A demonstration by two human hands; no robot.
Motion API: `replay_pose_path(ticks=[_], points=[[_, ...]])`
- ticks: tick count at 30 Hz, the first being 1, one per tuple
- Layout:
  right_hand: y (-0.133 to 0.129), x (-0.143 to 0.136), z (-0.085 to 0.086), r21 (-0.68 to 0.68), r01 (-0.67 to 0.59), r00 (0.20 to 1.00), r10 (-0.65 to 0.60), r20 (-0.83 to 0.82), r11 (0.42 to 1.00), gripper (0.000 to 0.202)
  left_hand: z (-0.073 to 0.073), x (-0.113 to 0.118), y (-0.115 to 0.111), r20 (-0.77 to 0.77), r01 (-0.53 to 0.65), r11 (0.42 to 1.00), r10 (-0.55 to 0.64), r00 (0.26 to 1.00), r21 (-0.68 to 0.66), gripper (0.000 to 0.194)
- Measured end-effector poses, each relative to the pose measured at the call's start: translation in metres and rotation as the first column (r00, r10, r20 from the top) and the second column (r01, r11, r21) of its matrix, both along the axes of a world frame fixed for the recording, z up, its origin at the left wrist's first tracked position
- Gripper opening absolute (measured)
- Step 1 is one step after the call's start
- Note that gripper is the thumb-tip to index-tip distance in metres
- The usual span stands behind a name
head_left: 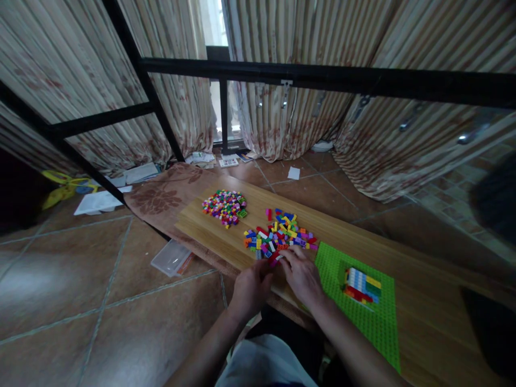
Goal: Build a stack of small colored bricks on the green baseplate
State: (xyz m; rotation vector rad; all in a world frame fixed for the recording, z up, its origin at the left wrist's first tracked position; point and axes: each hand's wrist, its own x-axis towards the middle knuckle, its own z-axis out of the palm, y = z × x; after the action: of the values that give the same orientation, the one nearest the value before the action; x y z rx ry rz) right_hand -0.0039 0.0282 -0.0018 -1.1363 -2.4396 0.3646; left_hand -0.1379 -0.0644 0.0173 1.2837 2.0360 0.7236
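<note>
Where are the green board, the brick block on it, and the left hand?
Green board [384,318]: head view, bare studded part beside the brick block.
Brick block [360,285]: head view, middle of its top.
Left hand [250,290]: head view, back of the hand.

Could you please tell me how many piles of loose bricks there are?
2: the small-piece pile, farther left, and the larger-brick pile, between it and the green baseplate.
</note>
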Motion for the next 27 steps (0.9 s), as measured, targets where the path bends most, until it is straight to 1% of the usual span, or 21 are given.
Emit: replay_pose_path(ticks=[3, 7, 10, 15, 20, 23, 27], points=[[0.002, 0.008, 0.001, 0.003, 0.013, 1.0, -0.013, -0.005, 1.0, 0.018, -0.001, 0.003, 0.002, -0.044, 0.05, 0.998, -0.049, 0.998, 0.027, 0.039], [0.005, 0.014, 0.003, 0.028, 0.044, 0.999, -0.043, -0.015, 0.999, 0.018, -0.002, 0.008, 0.003, -0.092, 0.074, 0.997, -0.071, 0.993, 0.025, 0.038], [0.006, 0.009, 0.004, 0.02, 0.035, 0.999, -0.035, -0.006, 0.999, 0.019, 0.0, 0.01, 0.004, -0.114, 0.075, 0.997, -0.073, 0.991, 0.015, 0.038], [0.004, -0.003, 0.004, 0.01, -0.026, 0.998, 0.025, 0.065, 1.0, 0.022, 0.004, 0.01, 0.004, -0.087, 0.09, 0.996, -0.088, 0.992, 0.022, 0.037], [0.002, -0.006, 0.006, 0.002, -0.067, 0.993, 0.066, 0.099, 0.998, 0.027, 0.003, 0.011, 0.006, -0.102, 0.064, 0.998, -0.061, 0.993, 0.024, 0.034], [0.002, -0.007, 0.006, -0.003, -0.082, 0.993, 0.082, 0.089, 0.997, 0.023, 0.003, 0.012, 0.008, -0.111, 0.051, 0.999, -0.051, 0.993, -0.002, 0.033], [0.001, -0.008, 0.005, 0.026, -0.096, 0.993, 0.094, 0.07, 0.995, 0.02, 0.004, 0.012, 0.009, -0.117, 0.031, 0.999, -0.035, 0.992, -0.04, 0.034]])
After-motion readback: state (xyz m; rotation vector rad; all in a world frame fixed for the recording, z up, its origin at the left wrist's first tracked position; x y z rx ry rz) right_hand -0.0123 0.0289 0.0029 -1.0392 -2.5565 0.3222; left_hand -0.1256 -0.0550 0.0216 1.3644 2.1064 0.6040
